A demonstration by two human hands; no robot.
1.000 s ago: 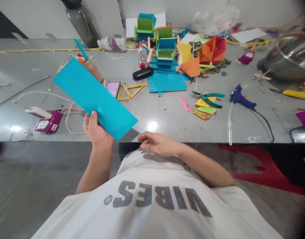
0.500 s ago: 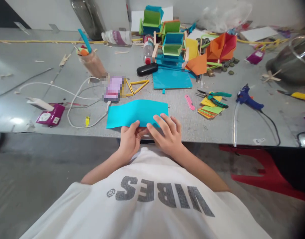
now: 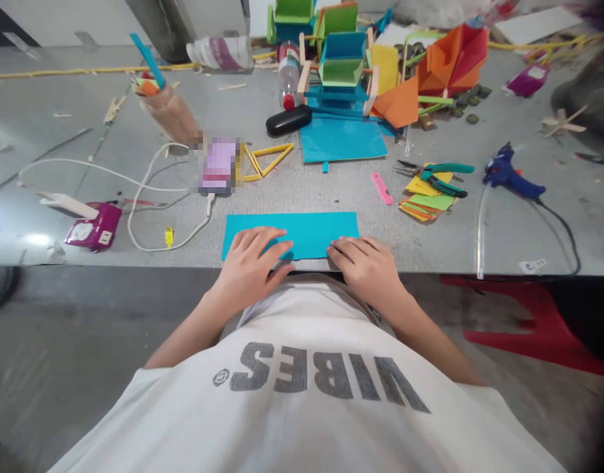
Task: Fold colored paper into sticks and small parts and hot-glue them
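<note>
A bright blue paper strip (image 3: 314,230) lies flat along the front edge of the grey table. My left hand (image 3: 255,263) rests on its left part, fingers spread apart over the paper. On the strip's right end rests my right hand (image 3: 364,263), its fingers bent side by side with the tips at the paper's lower edge. Neither hand lifts the paper. Behind the strip are a phone (image 3: 219,165) on a white cable and yellow stick triangles (image 3: 270,159).
On the right lie a pink cutter (image 3: 381,189), pliers (image 3: 442,179) over paper pieces, and a blue glue gun (image 3: 513,174). Farther back stand a folded paper model (image 3: 341,69), a black case (image 3: 289,121) and a bottle (image 3: 289,75). A purple power adapter (image 3: 94,226) sits left.
The blue strip, curved and raised at its near edge before, now lies flat and slightly farther right. Both hands have moved apart, and my left hand has turned palm down onto the paper.
</note>
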